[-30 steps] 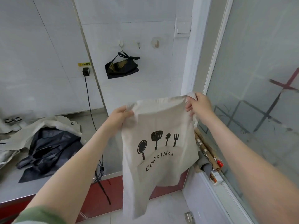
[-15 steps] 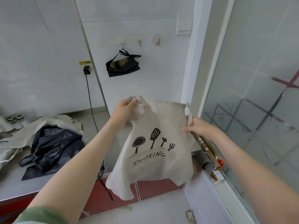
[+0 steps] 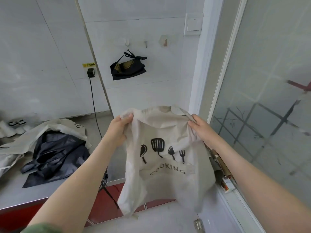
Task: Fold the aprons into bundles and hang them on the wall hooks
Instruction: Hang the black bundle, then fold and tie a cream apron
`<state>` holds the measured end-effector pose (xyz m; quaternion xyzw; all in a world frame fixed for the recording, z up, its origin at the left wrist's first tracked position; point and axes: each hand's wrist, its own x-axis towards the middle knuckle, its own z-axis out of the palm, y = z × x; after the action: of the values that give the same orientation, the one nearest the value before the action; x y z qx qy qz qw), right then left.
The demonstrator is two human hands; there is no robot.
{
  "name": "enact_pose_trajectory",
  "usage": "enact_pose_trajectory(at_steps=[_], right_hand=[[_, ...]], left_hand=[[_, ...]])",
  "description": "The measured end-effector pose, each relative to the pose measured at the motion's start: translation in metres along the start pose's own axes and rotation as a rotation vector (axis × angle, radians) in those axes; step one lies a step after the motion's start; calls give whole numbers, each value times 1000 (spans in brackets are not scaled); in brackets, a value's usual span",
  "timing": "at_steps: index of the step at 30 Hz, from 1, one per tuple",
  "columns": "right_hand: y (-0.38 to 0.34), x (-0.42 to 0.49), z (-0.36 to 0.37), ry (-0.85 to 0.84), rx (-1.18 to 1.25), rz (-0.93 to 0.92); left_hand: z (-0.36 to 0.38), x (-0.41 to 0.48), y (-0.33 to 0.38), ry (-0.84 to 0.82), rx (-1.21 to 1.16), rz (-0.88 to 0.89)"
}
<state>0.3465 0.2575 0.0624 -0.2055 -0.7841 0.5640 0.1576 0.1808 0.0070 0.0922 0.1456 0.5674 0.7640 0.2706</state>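
Note:
A beige apron (image 3: 165,179) printed with black utensils and the word COOKING hangs in front of me. My left hand (image 3: 118,127) grips its top left corner and my right hand (image 3: 201,130) grips its top right edge. On the tiled wall, a folded black apron bundle (image 3: 128,68) hangs from the leftmost hook (image 3: 127,42). Two more hooks, a small metal hook (image 3: 146,44) and a copper-coloured hook (image 3: 165,42), carry nothing. More aprons lie on the counter at left: a black apron (image 3: 55,155) and a beige apron (image 3: 50,130) over it.
A steel counter (image 3: 15,190) with a red front runs along the left. A black cable (image 3: 94,105) drops from a wall plug. A frosted glass door (image 3: 269,115) stands at right, with rolled items (image 3: 220,165) by its frame. A light switch (image 3: 193,24) sits above the hooks.
My hands have lowered the beige apron from chest height. The right hand dropped to its side edge, then regripped the top; the cloth now bunches between my hands.

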Motion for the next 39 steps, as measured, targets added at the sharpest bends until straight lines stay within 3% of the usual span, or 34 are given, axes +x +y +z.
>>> enact_pose_trajectory(at_steps=[3, 5, 9, 12, 14, 16, 19, 21, 26, 29, 35, 36, 39], right_hand=[[-6, 3, -5, 84, -117, -41], [-10, 4, -12, 149, -84, -53], [-19, 7, -24, 167, 107, -14], [-32, 5, -28, 196, 325, -12], [-39, 4, -31, 211, 443, -24], [-44, 2, -36, 218, 442, -37], [-42, 0, -48, 253, 96, -97], [-37, -2, -56, 338, -188, -151], [-28, -8, -67, 447, -623, -293], [-23, -9, -66, 482, -719, -320], [-31, -1, -56, 525, -605, -301], [-25, -2, -53, 469, -645, -266], [21, -14, -35, 86, -879, -62]], left_hand=[[-8, 16, -9, 159, 121, 51], [-12, 22, -14, 177, 163, 57], [-12, 22, -35, -71, 79, -77], [-11, 15, -61, -310, 246, -266], [-9, 10, -81, -314, 399, -360], [1, 10, -90, -222, 425, -320], [14, 22, -79, 128, 555, -129], [21, 30, -59, 270, 686, 19], [25, 29, -16, 347, 963, 300], [19, 30, -5, 332, 1101, 396], [11, 26, 9, 370, 988, 392], [9, 25, 6, 343, 1005, 350], [-12, 14, -45, 97, 1430, 84]])
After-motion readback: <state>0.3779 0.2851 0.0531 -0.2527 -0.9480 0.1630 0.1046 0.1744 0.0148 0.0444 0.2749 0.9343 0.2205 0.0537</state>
